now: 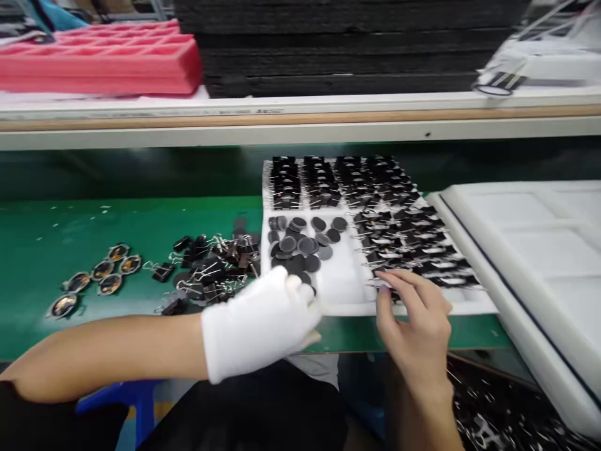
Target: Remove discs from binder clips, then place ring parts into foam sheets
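- presently, see the white tray [345,288] lying on the green table [28,238], with black clips [404,232] and dark discs [305,244] inside.
- at the front right part of the white tray, see the right hand [416,307], bare, with thumb and forefinger brought nearly together at the front row of clips; cannot tell surely whether gripping one clip or only touching it.
- over the front left corner of the white tray, find the left hand [277,319], wearing a white glove [248,338] and with fingers bent, near to the discs; cannot tell whether holding something.
- along the back and down the right side of the white tray, notice the clips set in close rows, with thin silver wire handles.
- in the front left section of the white tray, notice the discs scattered loosely, some overlapping.
- just left of the white tray, see a heap of loose clips [211,269], mixed with more discs.
- farther left of the white tray, see round metal parts [111,284] with amber shine.
- right of the white tray, see large white panels [530,232].
- above and behind the white tray, see a shelf [328,128] carrying pink foam [117,75] and black slabs [352,50].
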